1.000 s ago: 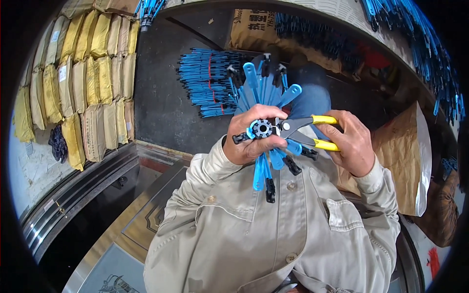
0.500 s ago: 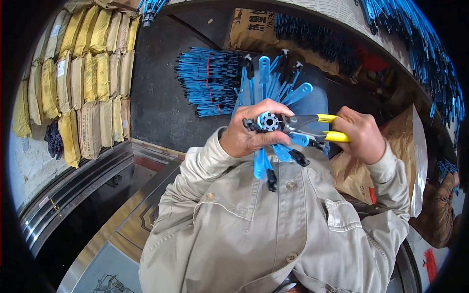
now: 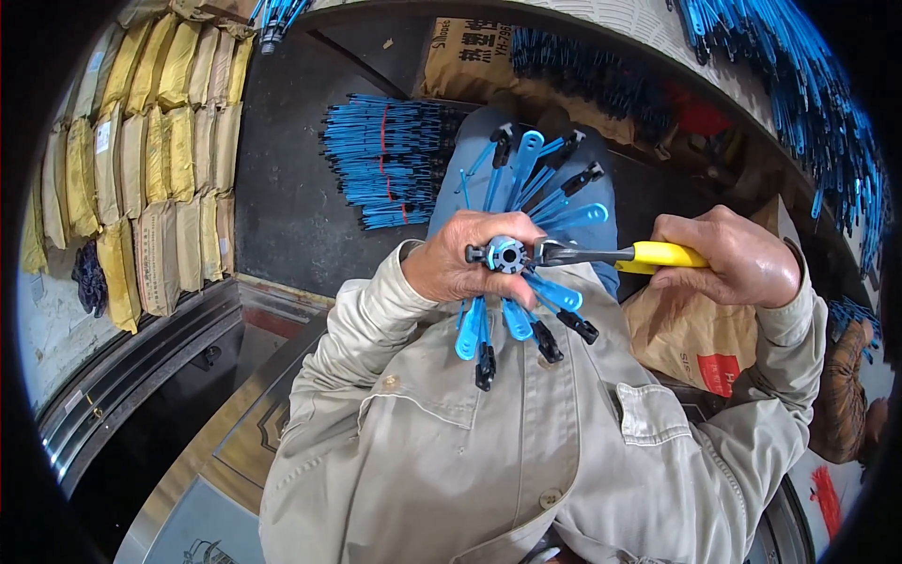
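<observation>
My left hand point(image 3: 434, 261) is wrapped around a round black slotted hub point(image 3: 507, 255), its open end facing up. Blue arms point(image 3: 526, 160) with black clip-like ends fan out from the hub, some pointing away from me and others toward my chest. Closed around the yellow handles of a pair of pliers point(image 3: 669, 254) is my right hand point(image 3: 738, 256). The pliers lie nearly level, and their metal jaws reach the hub's right side beside my left fingers. What the jaws touch there is too small to tell.
A stack of blue rods tied with red bands point(image 3: 387, 160) lies beyond my left hand. Wrapped packages point(image 3: 141, 160) are piled at the left. Blue parts point(image 3: 799, 103) hang over a curved ledge at the upper right. A brown paper bag point(image 3: 691, 329) sits below my right hand.
The pliers have turned edge-on, and their handles now overlap where both showed apart before. My right hand has moved right, and the hub with its blue arms has turned in my left hand.
</observation>
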A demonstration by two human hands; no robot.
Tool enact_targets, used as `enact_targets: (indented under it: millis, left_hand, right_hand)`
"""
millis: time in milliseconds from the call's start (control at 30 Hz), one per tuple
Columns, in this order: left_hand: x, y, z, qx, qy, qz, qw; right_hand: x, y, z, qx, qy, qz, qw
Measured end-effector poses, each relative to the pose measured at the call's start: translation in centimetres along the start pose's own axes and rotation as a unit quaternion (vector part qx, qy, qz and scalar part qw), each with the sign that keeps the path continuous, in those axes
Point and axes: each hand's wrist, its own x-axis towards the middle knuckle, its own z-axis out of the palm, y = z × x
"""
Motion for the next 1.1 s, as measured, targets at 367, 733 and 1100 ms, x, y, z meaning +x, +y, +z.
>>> enact_targets:
  millis: [367,733,1100]
  left_hand:
    - [-0.6,-0.9,-1.3,0.015,0.023,0.004,1.0]
    - [-1.2,-0.5,-1.6,-0.048,0.164,0.024,0.985]
    - [-2.6,-0.7,-1.6,-0.009,0.305,0.119,0.945]
  right_hand:
    - [1.4,-0.8,3.3,-0.056,0.112,0.066,0.99]
    - [1.7,-1.0,0.6,-0.204,0.289,0.056,0.934]
    - [12.5,7.0,-9.1,-0.515,0.473,0.148,0.7]
